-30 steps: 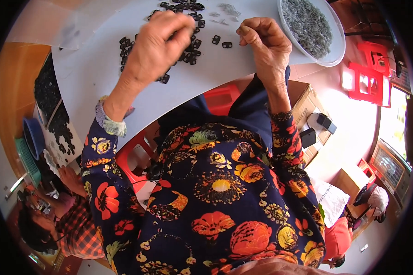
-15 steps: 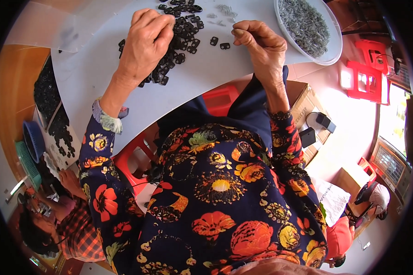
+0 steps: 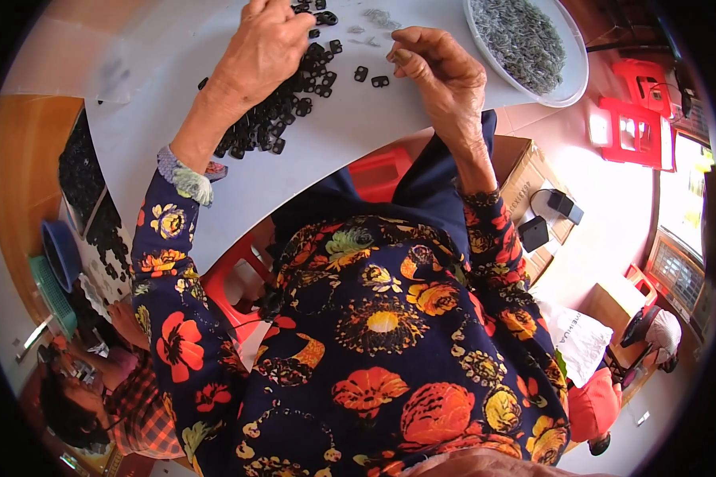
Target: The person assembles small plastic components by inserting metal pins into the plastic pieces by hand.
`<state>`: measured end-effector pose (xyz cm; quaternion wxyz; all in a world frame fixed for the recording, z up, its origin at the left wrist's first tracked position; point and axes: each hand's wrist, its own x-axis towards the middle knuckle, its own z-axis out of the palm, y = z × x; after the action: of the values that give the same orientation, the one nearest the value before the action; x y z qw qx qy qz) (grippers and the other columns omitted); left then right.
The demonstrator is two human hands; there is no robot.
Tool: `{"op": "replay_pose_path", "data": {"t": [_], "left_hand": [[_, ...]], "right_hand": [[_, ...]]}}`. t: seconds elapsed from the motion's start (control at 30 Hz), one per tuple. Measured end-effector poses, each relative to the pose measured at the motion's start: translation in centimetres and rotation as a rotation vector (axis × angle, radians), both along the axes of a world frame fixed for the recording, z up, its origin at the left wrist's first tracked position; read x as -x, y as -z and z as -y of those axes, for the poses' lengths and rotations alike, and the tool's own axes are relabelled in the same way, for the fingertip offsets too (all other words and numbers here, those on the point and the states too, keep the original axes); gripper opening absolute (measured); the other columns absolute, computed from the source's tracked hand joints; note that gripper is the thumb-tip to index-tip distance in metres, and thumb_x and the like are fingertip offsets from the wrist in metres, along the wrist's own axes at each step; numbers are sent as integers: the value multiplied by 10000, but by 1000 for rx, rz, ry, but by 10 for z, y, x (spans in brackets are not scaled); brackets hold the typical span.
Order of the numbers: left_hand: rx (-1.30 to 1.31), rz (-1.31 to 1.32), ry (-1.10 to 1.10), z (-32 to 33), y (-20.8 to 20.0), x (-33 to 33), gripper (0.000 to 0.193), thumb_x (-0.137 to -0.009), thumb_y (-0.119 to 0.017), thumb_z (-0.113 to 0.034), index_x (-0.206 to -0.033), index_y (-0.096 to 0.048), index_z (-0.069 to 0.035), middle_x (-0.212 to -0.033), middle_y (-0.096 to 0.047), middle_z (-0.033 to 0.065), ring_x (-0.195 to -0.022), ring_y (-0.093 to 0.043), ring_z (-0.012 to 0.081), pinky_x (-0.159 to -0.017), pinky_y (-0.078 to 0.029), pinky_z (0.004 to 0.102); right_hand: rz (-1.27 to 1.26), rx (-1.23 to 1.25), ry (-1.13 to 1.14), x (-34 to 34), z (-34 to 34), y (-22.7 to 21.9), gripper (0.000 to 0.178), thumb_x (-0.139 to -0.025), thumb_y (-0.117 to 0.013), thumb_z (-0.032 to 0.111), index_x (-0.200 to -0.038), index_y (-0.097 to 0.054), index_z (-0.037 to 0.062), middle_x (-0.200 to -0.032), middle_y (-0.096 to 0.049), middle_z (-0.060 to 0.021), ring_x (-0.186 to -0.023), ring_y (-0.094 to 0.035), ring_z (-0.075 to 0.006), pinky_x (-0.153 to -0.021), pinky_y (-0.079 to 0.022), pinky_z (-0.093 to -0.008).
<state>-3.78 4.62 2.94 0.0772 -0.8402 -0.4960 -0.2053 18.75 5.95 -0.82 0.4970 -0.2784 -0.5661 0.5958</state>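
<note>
Curling near black pieces [image 3: 274, 119], left hand [image 3: 261, 56] and right hand [image 3: 449, 78] hide whether they grasp anything.

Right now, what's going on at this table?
A person works with both bare hands over a white table. The left hand is at a heap of small black pieces; its fingertips are hidden, so a grip can't be confirmed. The right hand has thumb and forefinger close together; whatever may be between them is too small to tell. Two black pieces lie apart between the hands. A bowl of greyish translucent bits sits to the right.
</note>
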Motion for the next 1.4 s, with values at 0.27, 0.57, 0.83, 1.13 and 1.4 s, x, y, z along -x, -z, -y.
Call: {"op": "replay_pose_path", "data": {"t": [0.27,0.57,0.83,1.13,1.4], "left_hand": [[137,114,29,1,0,-16,234,-731,-657,-3,-956,-602,-38,-820,-488,86,-903,-470,272,-824,-415,364],[216,132,42,-1,4,-21,223,-715,-656,28,-904,-549,-19,-835,-463,107,-891,-460,293,-790,-411,384],[223,133,49,2,7,-26,175,-725,-617,57,-836,-497,-4,-828,-450,118,-876,-459,308,-785,-405,391],[146,164,88,3,13,-24,172,-722,-603,67,-850,-511,-1,-840,-513,112,-915,-490,312,-844,-409,378],[124,190,58,7,14,-24,177,-730,-594,60,-887,-543,-4,-837,-527,108,-931,-495,302,-860,-408,379]], "right_hand": [[-17,-3,-5,-1,-1,2,191,-855,-603,-12,-1043,-601,-43,-868,-636,-42,-779,-590,-82,-734,-492,-208],[11,1,2,0,1,0,201,-846,-619,1,-1044,-604,-28,-893,-646,-40,-835,-610,-85,-758,-495,-215],[21,44,-14,0,2,-1,135,-830,-643,4,-963,-642,-19,-812,-648,-12,-766,-581,-51,-707,-483,-194],[25,29,4,1,2,-1,114,-826,-651,11,-938,-648,-15,-788,-643,-2,-740,-566,-39,-687,-475,-192],[60,18,18,2,2,2,118,-819,-656,20,-935,-652,-3,-792,-647,-2,-737,-572,-44,-687,-478,-198]]}}
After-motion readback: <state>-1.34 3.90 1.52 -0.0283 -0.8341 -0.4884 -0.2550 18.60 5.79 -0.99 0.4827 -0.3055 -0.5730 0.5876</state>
